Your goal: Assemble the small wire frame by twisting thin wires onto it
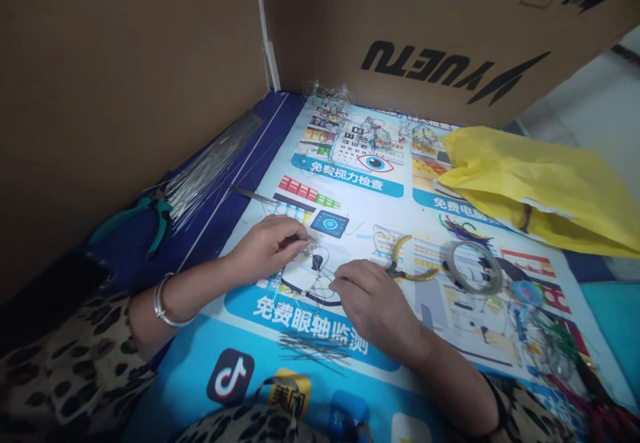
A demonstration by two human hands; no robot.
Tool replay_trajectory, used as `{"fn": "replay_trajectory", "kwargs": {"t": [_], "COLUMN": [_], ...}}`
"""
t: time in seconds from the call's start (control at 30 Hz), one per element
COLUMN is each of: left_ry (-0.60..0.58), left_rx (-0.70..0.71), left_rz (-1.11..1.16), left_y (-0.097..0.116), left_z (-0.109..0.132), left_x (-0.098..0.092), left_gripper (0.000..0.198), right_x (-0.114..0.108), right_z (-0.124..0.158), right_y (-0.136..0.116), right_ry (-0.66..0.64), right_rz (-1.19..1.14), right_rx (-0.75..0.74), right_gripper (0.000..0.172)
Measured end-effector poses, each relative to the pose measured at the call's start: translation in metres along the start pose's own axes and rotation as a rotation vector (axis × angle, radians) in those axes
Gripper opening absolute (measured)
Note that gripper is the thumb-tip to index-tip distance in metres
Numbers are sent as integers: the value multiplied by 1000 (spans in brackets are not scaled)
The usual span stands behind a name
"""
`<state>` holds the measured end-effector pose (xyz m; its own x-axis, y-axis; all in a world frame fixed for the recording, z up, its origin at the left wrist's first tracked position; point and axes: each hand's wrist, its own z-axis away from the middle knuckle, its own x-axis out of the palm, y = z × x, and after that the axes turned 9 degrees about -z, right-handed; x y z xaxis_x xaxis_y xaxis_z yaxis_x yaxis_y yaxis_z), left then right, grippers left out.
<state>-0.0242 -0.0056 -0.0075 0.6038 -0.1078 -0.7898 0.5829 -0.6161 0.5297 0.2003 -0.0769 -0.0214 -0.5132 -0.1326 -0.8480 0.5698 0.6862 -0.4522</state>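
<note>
Between my hands is a thin wire piece [299, 291] bent into loops, with small shiny beads along its lower side. My left hand [273, 246] has its thumb and fingers pinched together at the upper left of the wire loops. On the right side, my right hand [373, 303] is closed, its fingertips pinching thin wire at the piece's edge. Yellow-handled pliers [400, 264] lie with their handles spread, just beyond my right hand. Closer to my body, a small pile of short dark wires [313, 348] rests on the printed sheet [235, 326].
Teal-handled pliers [163, 220] and a bundle of straight wires [215, 163] lie left. A ring-shaped roll [473, 268], coloured strands [465, 228] and a yellow bag [540, 183] are right. Tangled wire shapes [377, 133] sit at the back, before cardboard walls [320, 23].
</note>
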Motion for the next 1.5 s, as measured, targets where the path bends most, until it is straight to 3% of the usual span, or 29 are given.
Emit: {"fn": "replay_trajectory", "kwargs": {"t": [0.53,0.8,1.2,1.5], "left_ry": [-16,7,7,31], "left_rx": [6,87,68,129], "left_rz": [-60,-4,16,53], "left_y": [-1,-3,-3,-4], "left_z": [-1,1,2,7], "left_x": [0,0,0,-4], "left_gripper": [8,7,6,4], "right_x": [-2,-3,-2,-2], "right_z": [-1,-5,-5,-5], "right_y": [-2,-5,-5,-4], "right_ry": [-31,9,84,69], "right_rz": [4,64,42,34], "right_rx": [6,8,-79,-73], "right_gripper": [19,17,20,19]}}
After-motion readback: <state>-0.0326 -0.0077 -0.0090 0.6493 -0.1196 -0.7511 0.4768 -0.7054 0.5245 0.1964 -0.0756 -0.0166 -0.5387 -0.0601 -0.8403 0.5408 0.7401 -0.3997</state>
